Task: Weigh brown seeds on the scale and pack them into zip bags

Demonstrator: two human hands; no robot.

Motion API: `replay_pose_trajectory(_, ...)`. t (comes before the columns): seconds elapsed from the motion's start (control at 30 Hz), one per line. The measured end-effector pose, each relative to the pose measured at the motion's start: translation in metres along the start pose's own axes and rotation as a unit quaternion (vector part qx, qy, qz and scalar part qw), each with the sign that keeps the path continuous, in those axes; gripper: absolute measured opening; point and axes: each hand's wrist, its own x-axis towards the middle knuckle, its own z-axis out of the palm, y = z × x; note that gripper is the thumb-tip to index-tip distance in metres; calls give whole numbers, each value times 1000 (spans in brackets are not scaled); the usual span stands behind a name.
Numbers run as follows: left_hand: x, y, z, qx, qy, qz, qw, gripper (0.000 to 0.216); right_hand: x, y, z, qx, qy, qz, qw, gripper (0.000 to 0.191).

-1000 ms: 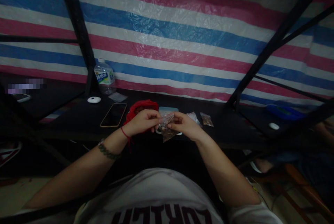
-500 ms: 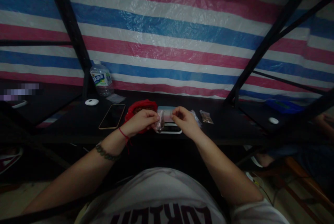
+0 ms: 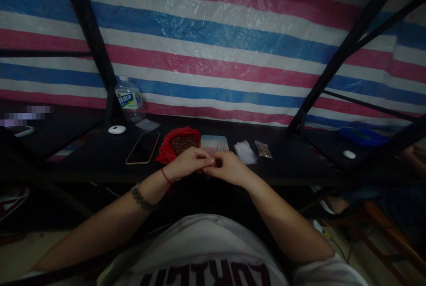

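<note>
My left hand (image 3: 188, 164) and my right hand (image 3: 226, 168) meet fingertip to fingertip at the near edge of the dark table (image 3: 100, 157), both pinched on a small clear bag that is almost wholly hidden between them. Just behind my left hand sits a red bag (image 3: 178, 143) open on brown bits. A pale small scale (image 3: 214, 143) lies behind my fingers. To the right of it lie an empty clear bag (image 3: 245, 151) and a small filled bag (image 3: 263, 149).
A phone (image 3: 143, 147) lies face up left of the red bag. Farther back stand a water bottle (image 3: 129, 98), a white round puck (image 3: 116, 129) and a second puck (image 3: 348, 154) at right. Black frame poles (image 3: 89, 41) and a striped tarp rise behind.
My hands drew together and dropped toward the table's near edge. The small bag, held up and visible before, is now hidden between my fingers. The scale and empty bag are uncovered.
</note>
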Motion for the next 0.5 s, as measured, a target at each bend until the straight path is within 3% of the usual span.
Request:
replay_pose_trajectory(0.17,-4,7,1,-13,-14,-18,1000,32,2,11,-6,125,-79,-21,989,20)
replay_pose_trajectory(0.3,-4,7,0,-35,-15,-12,999,32,6,18,-12,201,-102,-66,972,19)
replay_pose_trajectory(0.4,-4,7,1,-35,-9,-12,999,25,8,21,-12,199,-93,-72,973,23)
replay_pose_trajectory(0.5,-2,6,4,0,-6,-7,1000,18,8,18,-7,119,-65,-54,989,24)
